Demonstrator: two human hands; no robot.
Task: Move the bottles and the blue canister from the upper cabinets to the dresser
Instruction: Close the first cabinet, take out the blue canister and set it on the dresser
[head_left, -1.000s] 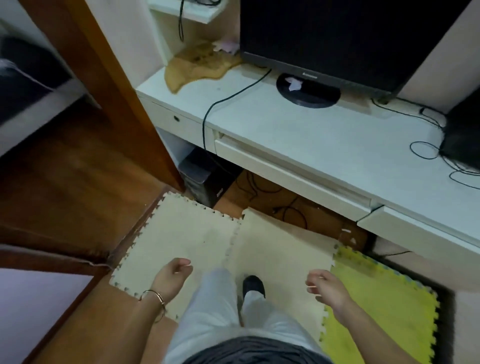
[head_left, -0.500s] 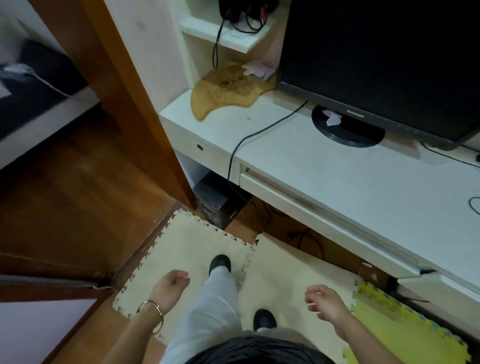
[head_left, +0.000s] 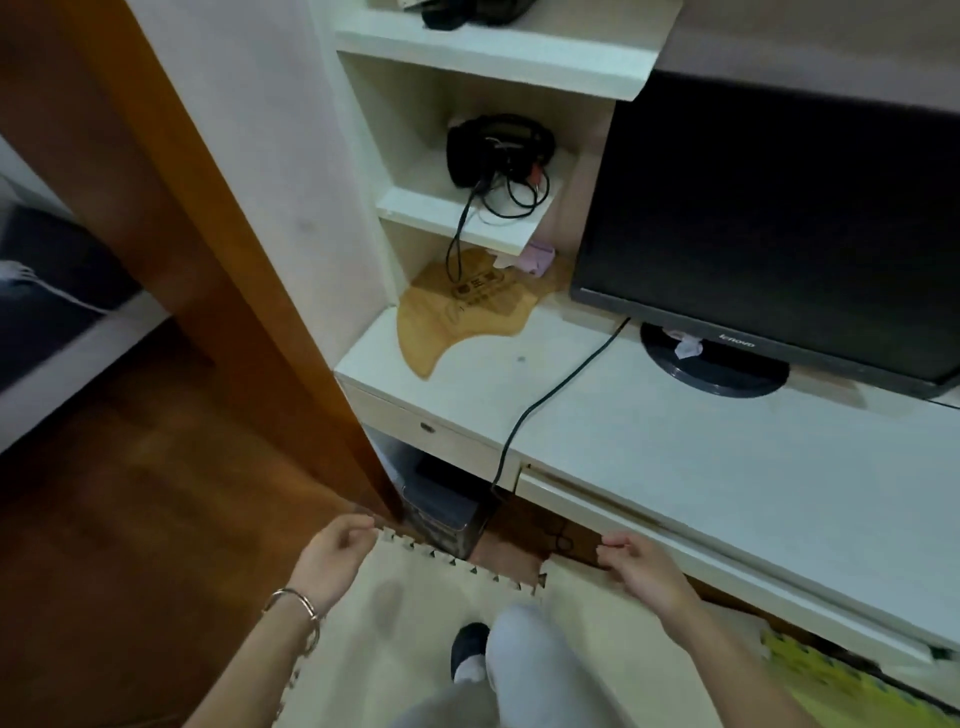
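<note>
No bottle, blue canister, upper cabinet or dresser shows in the head view. My left hand (head_left: 337, 553), with a bangle on the wrist, hangs low at the bottom centre-left, fingers loosely curled around nothing. My right hand (head_left: 641, 569) hangs at the bottom centre-right, just in front of the white desk's (head_left: 701, 467) front edge, fingers also loosely curled and holding nothing. My legs and one dark shoe stand on the cream foam mat (head_left: 431, 639) below both hands.
A black monitor (head_left: 769, 223) stands on the desk. Black headphones (head_left: 493, 150) with tangled cables lie on a small shelf. A wooden mouse pad (head_left: 457, 312) lies beneath. A brown wooden post (head_left: 208, 291) rises left. A computer tower (head_left: 441, 509) sits under the desk.
The view has tilted up and I have stepped closer to the desk's left end; the shelves and headphones have come into view. Both hands have risen slightly, holding nothing.
</note>
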